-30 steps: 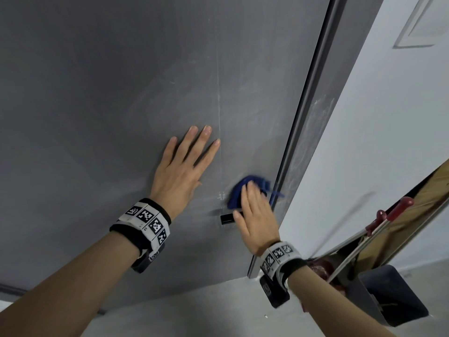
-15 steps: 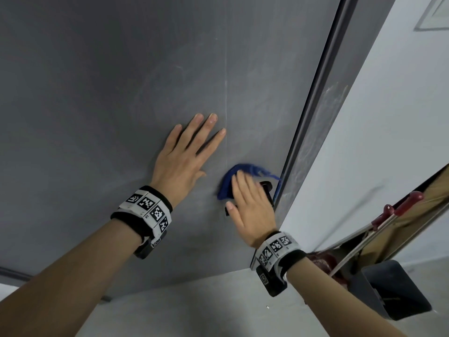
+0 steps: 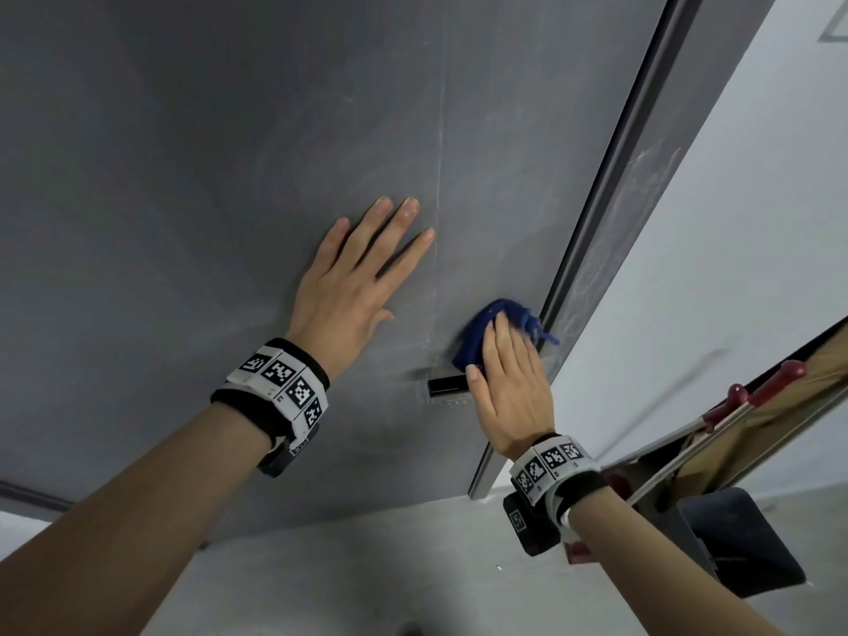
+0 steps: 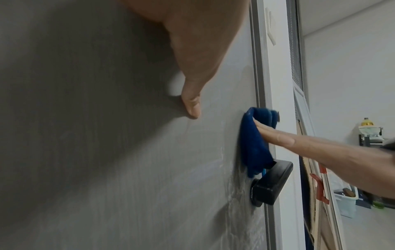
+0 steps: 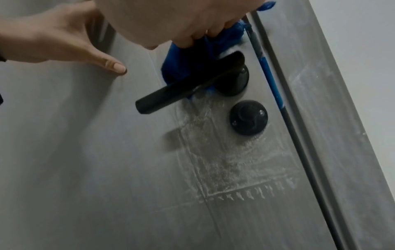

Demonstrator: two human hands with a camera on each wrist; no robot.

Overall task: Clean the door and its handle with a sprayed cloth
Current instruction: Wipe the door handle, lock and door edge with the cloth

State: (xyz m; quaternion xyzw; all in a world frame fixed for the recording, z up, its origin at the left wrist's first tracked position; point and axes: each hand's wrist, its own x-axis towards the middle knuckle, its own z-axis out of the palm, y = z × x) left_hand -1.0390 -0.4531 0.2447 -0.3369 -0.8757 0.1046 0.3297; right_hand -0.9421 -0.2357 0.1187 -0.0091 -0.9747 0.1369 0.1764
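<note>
The right hand (image 3: pixel 509 383), its fingers straight and together, presses a crumpled blue cloth (image 3: pixel 477 335) flat on the grey matte door (image 3: pixel 229 153), just above the black lever handle (image 5: pixel 188 86) and beside the door edge. The left hand (image 3: pixel 353 286) lies spread flat on the door, near the cloth. Under the handle sit a round black lock knob (image 5: pixel 248 117) and whitish wet streaks (image 5: pixel 224 160).

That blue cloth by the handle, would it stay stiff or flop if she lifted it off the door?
Probably flop: the blue cloth bunches in soft folds under the right hand. It likely weighs little, since flat fingers alone pin it to the door.
</note>
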